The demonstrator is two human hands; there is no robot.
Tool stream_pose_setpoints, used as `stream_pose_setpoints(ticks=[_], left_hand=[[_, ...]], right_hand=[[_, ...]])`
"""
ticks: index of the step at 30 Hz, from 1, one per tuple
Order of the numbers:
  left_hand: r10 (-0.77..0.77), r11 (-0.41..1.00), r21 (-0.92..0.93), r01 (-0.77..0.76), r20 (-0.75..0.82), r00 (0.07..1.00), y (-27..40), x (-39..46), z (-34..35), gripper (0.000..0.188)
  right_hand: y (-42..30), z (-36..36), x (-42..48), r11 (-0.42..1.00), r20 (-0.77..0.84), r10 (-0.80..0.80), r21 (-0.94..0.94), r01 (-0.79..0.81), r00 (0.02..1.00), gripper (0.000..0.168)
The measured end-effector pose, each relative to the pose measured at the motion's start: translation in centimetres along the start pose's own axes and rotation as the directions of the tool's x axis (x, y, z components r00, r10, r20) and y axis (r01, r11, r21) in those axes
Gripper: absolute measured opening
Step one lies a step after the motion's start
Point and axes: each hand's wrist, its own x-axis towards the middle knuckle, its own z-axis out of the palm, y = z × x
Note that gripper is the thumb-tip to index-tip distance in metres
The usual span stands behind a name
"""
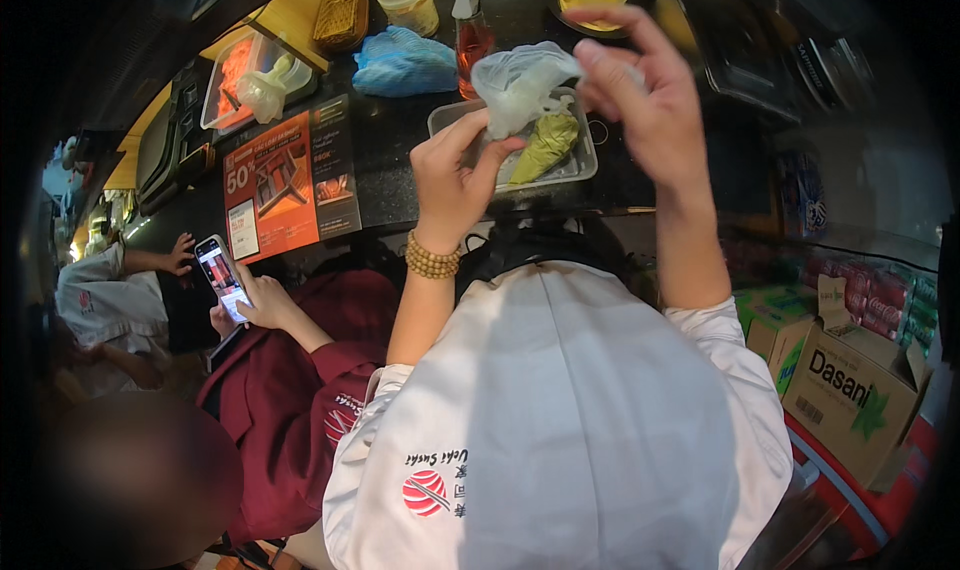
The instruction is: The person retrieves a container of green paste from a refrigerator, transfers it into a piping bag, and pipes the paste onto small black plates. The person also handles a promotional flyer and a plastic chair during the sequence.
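Observation:
Between thumb and fingers of my left hand (459,169) is the gathered lower part of a thin clear plastic bag (517,79). Up and to the right, my right hand (645,94) is raised at the bag's edge, slightly blurred; whether it grips the plastic cannot be made out. Below the bag, a knotted bag of green paste (551,144) lies in a clear plastic container (587,166) on the dark counter. A beaded bracelet circles my left wrist.
A blue plastic bag (405,61), a bottle of red liquid (472,49) and a lidded tub (409,4) stand behind. Left are a printed leaflet (281,184), a container with orange contents (232,82) and a seated person (300,337) holding a phone. Cardboard boxes (851,390) sit at right.

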Motion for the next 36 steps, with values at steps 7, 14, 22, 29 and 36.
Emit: stream_pose_setpoints(ticks=[7, 14, 22, 29, 36], left_hand=[[-0.072, 0.931, -0.343, 0.124, 0.160, 0.984, 1.0, -0.2, -0.4, 0.022], [0.076, 0.997, 0.019, -0.080, 0.155, 0.985, 2.1, 0.4, 0.8, 0.030], [-0.108, 0.994, 0.024, 0.109, -0.059, 0.992, 3.2, 1.5, 2.4, 0.018], [-0.300, 0.954, -0.022, 0.300, -0.112, 0.947, 1.0, 1.1, 1.2, 0.025], [-0.254, 0.941, -0.280, 0.189, -0.216, 0.943, 1.4, 1.3, 2.8, 0.006]], right_hand=[[1.9, -1.7, 1.3, 0.971, -0.157, -0.031, 0.231, 0.067, 0.987, 0.043], [2.3, 1.6, -2.2, 0.956, -0.136, -0.224, -0.225, 0.190, 0.965, 0.034], [2.2, 1.6, -2.3, 0.871, -0.123, -0.130, -0.489, 0.054, 0.984, 0.022], [4.2, -0.7, -2.7, 0.989, -0.303, -0.041, -0.146, -0.004, 0.952, 0.010], [4.9, -1.3, -3.9, 0.740, 0.037, -0.307, -0.619, 0.263, 0.951, 0.012]])
